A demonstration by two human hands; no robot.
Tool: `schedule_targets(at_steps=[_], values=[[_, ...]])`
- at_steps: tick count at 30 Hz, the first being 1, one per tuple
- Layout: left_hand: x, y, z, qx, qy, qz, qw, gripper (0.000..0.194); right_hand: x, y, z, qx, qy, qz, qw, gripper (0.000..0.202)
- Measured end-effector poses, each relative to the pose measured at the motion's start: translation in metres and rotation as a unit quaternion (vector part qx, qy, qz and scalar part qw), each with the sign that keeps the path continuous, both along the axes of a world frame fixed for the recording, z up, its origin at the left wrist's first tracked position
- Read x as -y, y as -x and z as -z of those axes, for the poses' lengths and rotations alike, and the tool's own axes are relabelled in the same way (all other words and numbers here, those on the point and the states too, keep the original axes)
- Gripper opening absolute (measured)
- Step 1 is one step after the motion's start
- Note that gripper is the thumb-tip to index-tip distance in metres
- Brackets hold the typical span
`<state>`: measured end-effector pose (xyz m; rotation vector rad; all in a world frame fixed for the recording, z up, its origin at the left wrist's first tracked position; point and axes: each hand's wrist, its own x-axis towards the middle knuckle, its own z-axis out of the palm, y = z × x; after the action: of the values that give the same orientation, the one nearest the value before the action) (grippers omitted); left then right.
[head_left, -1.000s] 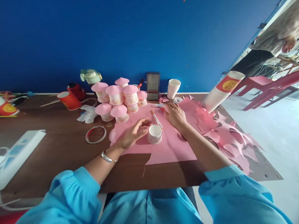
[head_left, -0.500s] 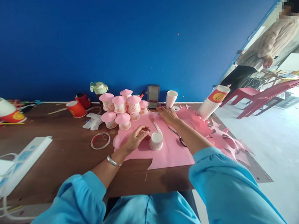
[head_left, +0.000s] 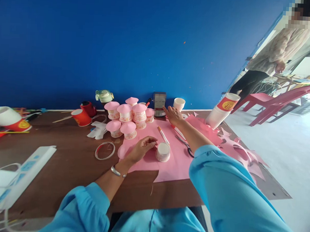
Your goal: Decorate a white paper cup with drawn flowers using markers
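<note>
A short patterned paper cup (head_left: 163,152) stands on the pink paper (head_left: 173,169) near the table's front. Just left of it is my left hand (head_left: 143,148), fingers curled and apart, holding nothing visible. My right hand (head_left: 173,116) reaches over the back of the pink paper, fingers spread and palm down, in front of a white cup (head_left: 179,104). A red and white object (head_left: 179,132) lies beside my right wrist. Between the hands lies a white pen (head_left: 163,135) with an orange tip, and scissors (head_left: 185,145) rest right of it.
Several small cups with pink cone roofs (head_left: 128,127) stand left of the paper. A phone (head_left: 159,103) leans on the blue wall. Tape rings (head_left: 105,151), a power strip (head_left: 28,171), paper scraps (head_left: 236,149) and stacked cups (head_left: 222,111) lie around. A person (head_left: 275,49) stands beyond.
My right hand has risen slightly with its fingers more spread, and the red and white object now shows beside the wrist. The view has tilted slightly, so the table items sit lower.
</note>
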<state>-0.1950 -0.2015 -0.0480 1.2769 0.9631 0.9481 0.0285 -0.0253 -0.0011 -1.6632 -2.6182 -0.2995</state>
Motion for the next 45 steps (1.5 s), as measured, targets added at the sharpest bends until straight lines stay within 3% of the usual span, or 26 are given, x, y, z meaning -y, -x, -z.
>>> schedule_targets(at_steps=[8,14,17,22,28,33,38,43,45], values=[[0.000,-0.002,-0.004,0.001,-0.019,-0.002,1.000,0.047,0.014,-0.007,0.002,-0.061,-0.011,-0.010,0.998,0.065],[0.004,-0.001,-0.006,0.001,-0.043,-0.037,0.998,0.045,0.056,-0.017,0.006,-0.181,-0.038,-0.018,0.983,0.063],[0.003,0.000,-0.004,0.007,-0.058,-0.079,0.995,0.049,0.078,-0.022,0.007,-0.249,-0.033,-0.056,0.966,0.059],[-0.002,0.002,-0.001,0.002,-0.106,-0.154,0.982,0.065,0.096,-0.016,0.006,-0.313,0.047,-0.183,0.931,0.046],[-0.004,0.005,0.000,-0.060,-0.088,-0.105,0.989,0.057,0.102,-0.005,0.008,-0.372,0.144,-0.221,0.890,0.043],[-0.001,0.003,-0.008,-0.093,-0.085,-0.137,0.983,0.060,0.110,-0.003,0.014,-0.464,0.208,-0.200,0.838,0.027],[0.001,0.004,-0.018,-0.117,-0.111,-0.131,0.978,0.047,0.109,0.004,0.026,-0.562,0.274,-0.168,0.762,0.049],[-0.003,0.016,-0.014,-0.079,-0.057,-0.181,0.979,0.052,0.101,-0.019,0.011,-0.674,0.226,-0.120,0.693,0.048],[-0.005,0.018,-0.010,-0.092,-0.057,-0.156,0.982,0.053,0.104,-0.032,0.002,-0.715,0.204,-0.100,0.661,0.046]])
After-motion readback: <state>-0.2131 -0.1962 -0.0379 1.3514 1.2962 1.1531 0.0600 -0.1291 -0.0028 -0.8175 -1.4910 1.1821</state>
